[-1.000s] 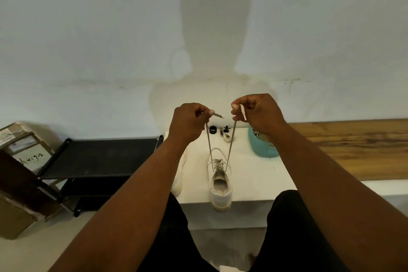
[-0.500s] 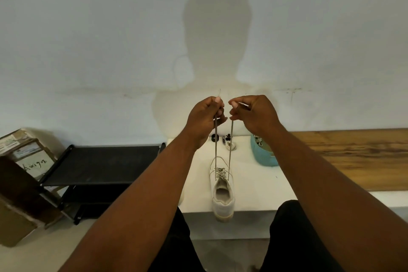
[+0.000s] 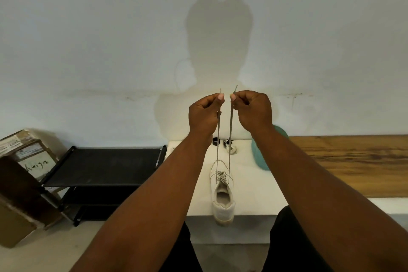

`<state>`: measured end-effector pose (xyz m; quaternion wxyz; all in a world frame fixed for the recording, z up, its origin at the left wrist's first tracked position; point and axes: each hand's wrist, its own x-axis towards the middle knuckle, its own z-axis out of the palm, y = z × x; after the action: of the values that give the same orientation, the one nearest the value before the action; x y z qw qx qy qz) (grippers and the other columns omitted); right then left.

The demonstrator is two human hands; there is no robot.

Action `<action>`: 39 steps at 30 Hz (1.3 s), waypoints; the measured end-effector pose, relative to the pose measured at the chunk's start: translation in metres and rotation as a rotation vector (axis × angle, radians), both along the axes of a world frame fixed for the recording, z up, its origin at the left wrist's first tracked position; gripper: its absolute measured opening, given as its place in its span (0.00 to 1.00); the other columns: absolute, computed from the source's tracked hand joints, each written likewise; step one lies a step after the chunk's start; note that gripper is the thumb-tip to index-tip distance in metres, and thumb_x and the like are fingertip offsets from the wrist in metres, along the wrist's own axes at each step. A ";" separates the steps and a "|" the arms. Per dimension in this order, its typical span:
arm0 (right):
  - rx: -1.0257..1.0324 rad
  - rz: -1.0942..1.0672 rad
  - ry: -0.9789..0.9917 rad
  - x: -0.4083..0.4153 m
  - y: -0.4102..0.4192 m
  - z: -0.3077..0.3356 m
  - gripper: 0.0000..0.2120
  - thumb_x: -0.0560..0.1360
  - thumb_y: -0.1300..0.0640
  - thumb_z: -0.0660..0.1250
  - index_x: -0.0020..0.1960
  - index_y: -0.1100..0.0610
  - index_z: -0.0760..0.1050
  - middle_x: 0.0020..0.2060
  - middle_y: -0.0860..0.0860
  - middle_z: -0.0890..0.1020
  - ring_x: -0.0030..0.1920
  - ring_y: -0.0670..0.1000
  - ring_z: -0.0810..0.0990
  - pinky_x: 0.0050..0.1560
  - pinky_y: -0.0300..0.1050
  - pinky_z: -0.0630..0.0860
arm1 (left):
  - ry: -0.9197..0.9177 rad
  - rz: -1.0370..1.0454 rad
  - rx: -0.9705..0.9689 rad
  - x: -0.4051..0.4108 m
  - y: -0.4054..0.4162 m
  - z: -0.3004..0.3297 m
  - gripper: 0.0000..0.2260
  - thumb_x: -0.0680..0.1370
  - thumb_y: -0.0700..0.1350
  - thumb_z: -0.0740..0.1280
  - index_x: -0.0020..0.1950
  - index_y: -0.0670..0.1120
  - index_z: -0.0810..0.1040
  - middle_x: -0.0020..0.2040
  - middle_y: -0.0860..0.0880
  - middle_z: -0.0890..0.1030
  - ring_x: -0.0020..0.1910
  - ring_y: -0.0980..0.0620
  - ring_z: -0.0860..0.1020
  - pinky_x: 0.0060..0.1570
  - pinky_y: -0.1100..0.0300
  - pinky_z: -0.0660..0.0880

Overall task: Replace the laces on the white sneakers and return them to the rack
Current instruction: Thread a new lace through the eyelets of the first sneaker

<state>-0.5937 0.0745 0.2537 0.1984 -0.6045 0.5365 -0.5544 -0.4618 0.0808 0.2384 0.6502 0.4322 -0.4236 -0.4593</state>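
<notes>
Both hands (image 3: 229,112) pinch the sneaker's (image 3: 222,196) lace (image 3: 230,139) ends.

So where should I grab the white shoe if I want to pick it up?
Probably best by the heel end of the white sneaker, from the near side. The heel juts past the edge of the white bench toward you, and its mouth is open there, so fingers can hook inside. The toe end is busy: the left hand and right hand each pinch a taut lace end above it.

Bare white ledge (image 3: 249,183) both sides of sneaker (image 3: 222,196); teal object (image 3: 260,157) right, small clutter (image 3: 227,146) behind toe
</notes>
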 end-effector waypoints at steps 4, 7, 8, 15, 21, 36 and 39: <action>-0.007 -0.044 -0.061 0.011 0.002 -0.002 0.05 0.78 0.53 0.71 0.45 0.47 0.83 0.36 0.41 0.84 0.40 0.42 0.83 0.49 0.44 0.81 | 0.082 -0.008 0.054 -0.007 -0.001 -0.001 0.06 0.78 0.47 0.75 0.53 0.48 0.87 0.44 0.53 0.87 0.43 0.58 0.82 0.50 0.56 0.81; 0.004 -0.052 -0.052 0.015 0.002 -0.001 0.06 0.78 0.54 0.71 0.52 0.51 0.86 0.36 0.36 0.82 0.41 0.39 0.82 0.50 0.40 0.80 | 0.110 -0.012 0.044 -0.010 -0.001 -0.001 0.06 0.78 0.46 0.74 0.54 0.48 0.87 0.44 0.54 0.87 0.42 0.60 0.84 0.50 0.56 0.81; 0.009 -0.058 -0.052 0.015 0.002 0.000 0.06 0.78 0.54 0.71 0.52 0.51 0.86 0.35 0.36 0.82 0.41 0.39 0.83 0.50 0.40 0.80 | 0.118 -0.012 0.040 -0.010 -0.001 -0.001 0.06 0.78 0.46 0.74 0.54 0.47 0.87 0.45 0.53 0.87 0.44 0.59 0.85 0.52 0.55 0.82; 0.015 -0.079 0.004 0.016 0.001 0.003 0.04 0.79 0.53 0.70 0.47 0.50 0.84 0.34 0.36 0.80 0.38 0.37 0.80 0.46 0.34 0.75 | 0.106 -0.014 0.006 -0.003 -0.001 0.001 0.06 0.78 0.45 0.74 0.54 0.46 0.87 0.49 0.50 0.88 0.51 0.53 0.86 0.57 0.52 0.81; 0.159 0.235 0.212 0.008 0.007 -0.005 0.11 0.79 0.63 0.64 0.43 0.53 0.80 0.33 0.47 0.82 0.35 0.50 0.82 0.43 0.48 0.79 | -0.182 0.002 -0.123 0.005 -0.004 0.001 0.03 0.75 0.46 0.77 0.48 0.49 0.88 0.55 0.50 0.85 0.59 0.52 0.82 0.61 0.53 0.78; 0.088 0.285 0.234 -0.025 0.003 -0.041 0.06 0.78 0.58 0.71 0.45 0.57 0.86 0.30 0.43 0.79 0.30 0.41 0.74 0.38 0.35 0.69 | -0.091 -0.368 0.187 0.017 0.002 -0.054 0.13 0.86 0.43 0.59 0.62 0.47 0.82 0.34 0.48 0.76 0.36 0.51 0.76 0.57 0.44 0.76; -0.122 0.247 0.661 -0.029 0.001 -0.051 0.08 0.77 0.55 0.69 0.48 0.54 0.87 0.35 0.45 0.84 0.35 0.45 0.79 0.38 0.36 0.70 | -0.090 -0.329 0.210 0.019 -0.008 -0.057 0.14 0.85 0.39 0.60 0.61 0.50 0.83 0.38 0.47 0.80 0.39 0.51 0.77 0.53 0.49 0.73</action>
<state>-0.6223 0.0751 0.2029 0.0432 -0.8224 0.4602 -0.3317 -0.4424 0.0724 0.1812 0.4981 0.4424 -0.4671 -0.5813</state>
